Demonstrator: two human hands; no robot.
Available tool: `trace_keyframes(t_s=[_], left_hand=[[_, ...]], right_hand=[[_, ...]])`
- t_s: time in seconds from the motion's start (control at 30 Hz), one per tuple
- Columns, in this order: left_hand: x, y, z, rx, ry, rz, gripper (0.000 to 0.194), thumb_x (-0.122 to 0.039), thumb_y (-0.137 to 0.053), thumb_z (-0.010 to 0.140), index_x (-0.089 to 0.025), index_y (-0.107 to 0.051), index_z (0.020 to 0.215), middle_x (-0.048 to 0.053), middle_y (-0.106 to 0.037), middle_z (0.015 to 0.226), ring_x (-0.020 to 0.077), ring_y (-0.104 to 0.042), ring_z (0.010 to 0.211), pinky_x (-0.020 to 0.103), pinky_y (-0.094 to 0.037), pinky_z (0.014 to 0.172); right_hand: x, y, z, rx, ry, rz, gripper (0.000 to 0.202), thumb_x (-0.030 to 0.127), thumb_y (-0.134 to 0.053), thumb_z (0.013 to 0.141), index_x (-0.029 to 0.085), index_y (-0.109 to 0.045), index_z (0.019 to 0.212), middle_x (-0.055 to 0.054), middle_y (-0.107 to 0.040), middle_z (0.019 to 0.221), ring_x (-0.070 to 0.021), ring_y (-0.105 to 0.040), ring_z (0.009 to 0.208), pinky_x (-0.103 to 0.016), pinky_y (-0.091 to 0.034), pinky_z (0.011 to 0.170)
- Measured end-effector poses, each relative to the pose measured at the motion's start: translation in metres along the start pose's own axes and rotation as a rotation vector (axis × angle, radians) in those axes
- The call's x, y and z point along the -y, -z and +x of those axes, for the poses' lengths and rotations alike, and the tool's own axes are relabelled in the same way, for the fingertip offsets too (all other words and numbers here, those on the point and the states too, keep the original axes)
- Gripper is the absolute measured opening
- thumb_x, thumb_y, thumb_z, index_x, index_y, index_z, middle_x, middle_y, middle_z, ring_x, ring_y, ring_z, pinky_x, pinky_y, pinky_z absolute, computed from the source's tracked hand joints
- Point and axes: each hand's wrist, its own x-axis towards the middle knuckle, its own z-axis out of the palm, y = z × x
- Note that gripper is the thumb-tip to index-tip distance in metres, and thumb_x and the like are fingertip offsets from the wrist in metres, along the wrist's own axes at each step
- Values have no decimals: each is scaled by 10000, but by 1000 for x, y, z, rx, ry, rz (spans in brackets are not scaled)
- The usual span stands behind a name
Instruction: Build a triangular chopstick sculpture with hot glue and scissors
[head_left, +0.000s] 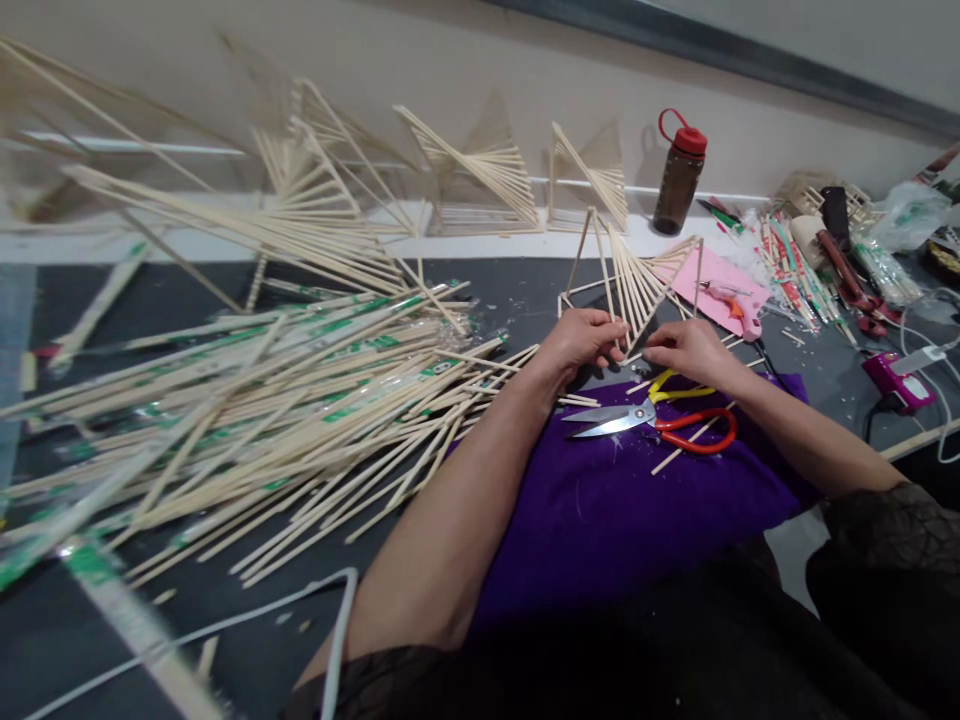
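A fan-shaped frame of thin wooden sticks point(626, 280) stands before me, its sticks meeting near the front. My left hand point(586, 338) pinches the frame's lower front end between thumb and fingers. Just to its right, my right hand point(690, 350) is closed with the fingertips together; what they hold, if anything, is too small to make out. Below both hands, scissors point(641, 412) with one yellow and one red handle lie on a purple cloth point(600, 520), blades apart. A short cut stick point(667, 464) lies under the red handle.
Loose and wrapped sticks point(322, 400) pile up on the left. Finished-looking stick frames point(480, 170) stand along the wall. A brown bottle point(679, 175) with a red lid is behind. A pink glue gun point(739, 308), a purple power adapter point(898, 382) and cables sit right.
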Motion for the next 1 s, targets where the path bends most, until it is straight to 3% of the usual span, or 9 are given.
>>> trace_keyframes(t_s=[0.27, 0.63, 1.0], left_hand=[[1, 1, 2, -1, -15, -23, 187, -116, -610, 870, -128, -639, 686, 7, -632, 578, 66, -571, 458, 170, -383, 411], [3, 1, 3, -24, -25, -4, 181, -121, -615, 862, -125, -643, 683, 2, -627, 579, 58, -538, 431, 176, -364, 404], [5, 0, 5, -11, -32, -11, 216, -124, -600, 869, -127, -638, 657, -2, -618, 570, 54, -531, 431, 176, -361, 396]], right_hand=[[7, -16, 13, -25, -93, -67, 242, 420, -700, 759, 190, -762, 801, -23, -723, 745, -149, -623, 674, -255, -349, 589], [6, -25, 12, -71, -82, -17, 222, 343, -650, 792, 145, -745, 760, -1, -618, 601, -101, -499, 567, -224, -306, 548], [6, -27, 13, -59, -96, 27, 213, 313, -621, 796, 136, -721, 733, 5, -579, 584, -95, -465, 559, -222, -292, 539]])
